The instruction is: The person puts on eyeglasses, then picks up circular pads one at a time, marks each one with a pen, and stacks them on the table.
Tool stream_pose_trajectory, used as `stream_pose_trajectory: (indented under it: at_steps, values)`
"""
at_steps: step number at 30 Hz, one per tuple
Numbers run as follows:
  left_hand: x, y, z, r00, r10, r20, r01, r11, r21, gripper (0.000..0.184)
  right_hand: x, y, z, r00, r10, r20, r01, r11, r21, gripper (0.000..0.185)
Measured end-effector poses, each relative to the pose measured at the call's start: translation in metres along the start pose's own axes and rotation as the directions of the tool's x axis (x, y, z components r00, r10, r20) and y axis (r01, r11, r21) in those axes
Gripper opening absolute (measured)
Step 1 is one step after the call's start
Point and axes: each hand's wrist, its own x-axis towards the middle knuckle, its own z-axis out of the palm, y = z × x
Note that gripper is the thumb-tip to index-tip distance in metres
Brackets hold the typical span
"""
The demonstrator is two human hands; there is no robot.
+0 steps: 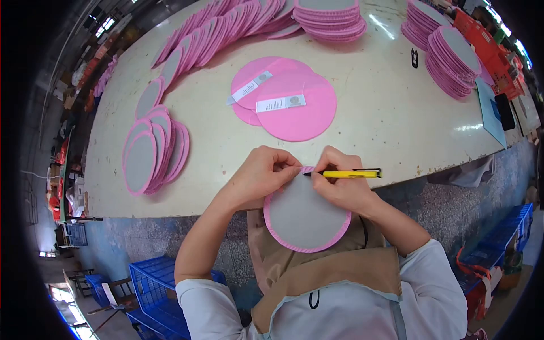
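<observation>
A round grey disc (309, 212) with a pink stitched rim is tilted at the table's front edge, its lower part over my lap. My left hand (265, 175) is closed on the disc's upper rim, thumb and fingertips pinched together. Close beside it, my right hand (344, 184) grips a yellow pen (351, 174) with a black tip and black clip. The pen's tip is near the grey face just below the upper rim. My right fingertips also meet the rim; how firmly they hold it I cannot tell.
Two overlapping pink discs (300, 122) with white labels lie ahead on the table (374, 122). Stacks of grey discs (147, 156) stand left, with long rows (221, 34) behind. More stacks (453, 59), a small black tool (414, 58) and red baskets (481, 42) are right. Blue crates (158, 286) stand below.
</observation>
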Motion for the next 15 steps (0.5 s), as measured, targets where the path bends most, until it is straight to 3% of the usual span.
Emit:
stream_pose_trajectory:
  at_steps: [2, 3, 5, 7, 9, 12, 13, 15]
  values:
    - [-0.004, -0.005, -0.004, 0.982, 0.177, -0.070, -0.167, 0.979, 0.120, 0.016, 0.002, 0.003, -0.005, 0.999, -0.018, -0.050, 0.021, 0.998, 0.067, 0.012]
    - [-0.007, -0.002, -0.015, 0.979, 0.187, -0.077, -0.176, 0.975, 0.133, 0.016, 0.002, 0.005, -0.008, 0.996, -0.013, -0.093, 0.025, 0.991, 0.133, 0.012]
    - [-0.025, 0.003, -0.049, 0.935, 0.236, -0.264, -0.174, 0.955, 0.239, 0.018, 0.002, 0.007, -0.015, 0.985, 0.015, -0.172, 0.032, 0.963, 0.269, 0.012]
    - [-0.049, 0.010, -0.092, 0.854, 0.218, -0.473, -0.097, 0.959, 0.266, 0.019, 0.002, 0.008, -0.021, 0.984, 0.049, -0.170, 0.004, 0.955, 0.295, 0.012]
    - [-0.073, -0.001, -0.147, 0.703, 0.288, -0.650, -0.056, 0.934, 0.354, 0.020, 0.002, 0.007, -0.026, 0.980, 0.133, -0.149, -0.077, 0.940, 0.333, 0.011]
    - [-0.111, -0.010, -0.213, 0.560, 0.213, -0.801, 0.110, 0.939, 0.326, 0.025, 0.003, 0.006, -0.028, 0.978, 0.160, -0.135, -0.105, 0.934, 0.342, 0.011]
    - [-0.119, -0.022, -0.229, 0.566, 0.219, -0.795, 0.110, 0.935, 0.336, 0.025, 0.003, 0.005, -0.027, 0.981, 0.148, -0.124, -0.101, 0.940, 0.327, 0.011]
    - [-0.121, -0.049, -0.251, 0.400, 0.311, -0.862, 0.322, 0.833, 0.450, 0.025, 0.004, 0.004, -0.026, 0.987, 0.123, -0.101, -0.089, 0.951, 0.295, 0.013]
